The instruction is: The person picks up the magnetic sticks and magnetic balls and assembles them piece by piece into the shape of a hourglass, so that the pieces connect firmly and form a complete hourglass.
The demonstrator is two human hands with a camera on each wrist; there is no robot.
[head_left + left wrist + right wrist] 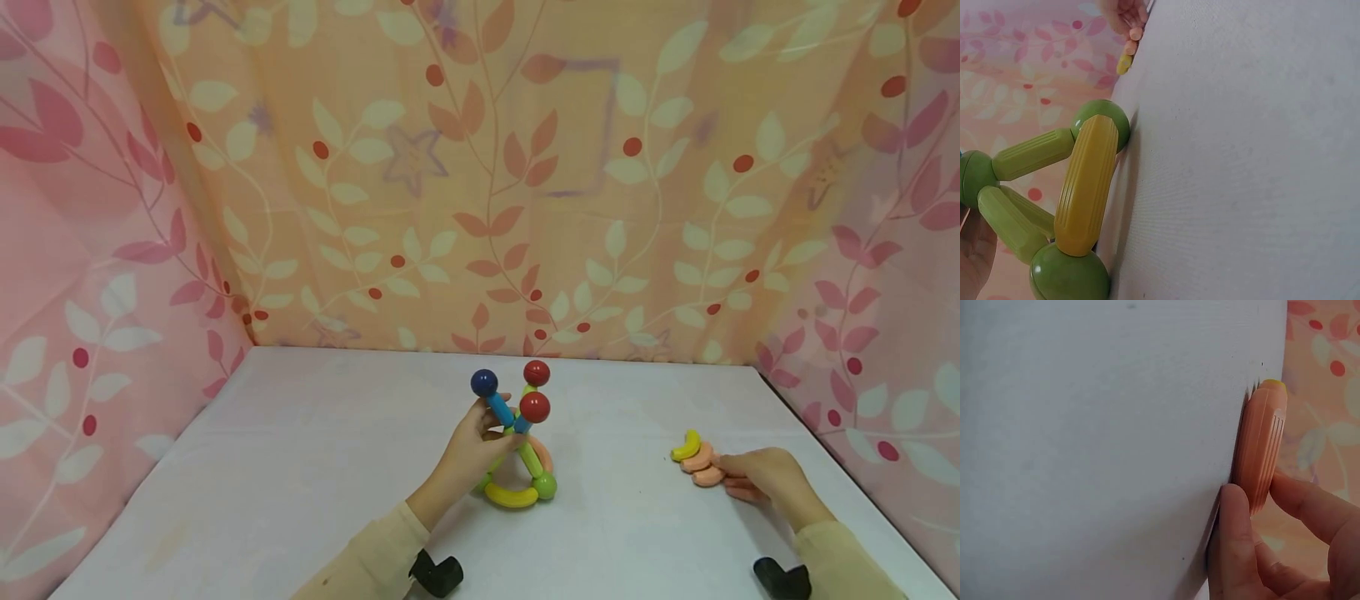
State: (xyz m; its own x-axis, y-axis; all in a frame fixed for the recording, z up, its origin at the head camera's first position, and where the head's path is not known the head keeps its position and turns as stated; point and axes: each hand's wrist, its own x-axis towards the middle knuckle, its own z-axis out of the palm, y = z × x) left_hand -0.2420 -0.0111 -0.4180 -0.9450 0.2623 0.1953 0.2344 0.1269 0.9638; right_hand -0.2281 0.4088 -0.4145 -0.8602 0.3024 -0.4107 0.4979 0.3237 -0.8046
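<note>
My left hand (468, 446) grips the upper part of a ball-and-stick toy frame standing on the table. A blue ball (484, 382) and two red balls (535, 407) top its raised sticks. Its base has green balls (1069, 275), a yellow curved stick (1088, 187) and a peach curved stick (543, 454); straight green sticks (1034, 154) slope up from it. Farther right, my right hand (761, 477) pinches the near end of a peach curved stick (1261, 444) lying on the table. Another peach curved stick (697, 457) and a yellow curved stick (686, 446) lie beside it.
A white cloth covers the table (337, 433). Patterned curtains (487, 183) rise behind it and along both sides. Black wrist straps (437, 575) show below each sleeve. The table's right edge (832, 454) runs close to the right hand.
</note>
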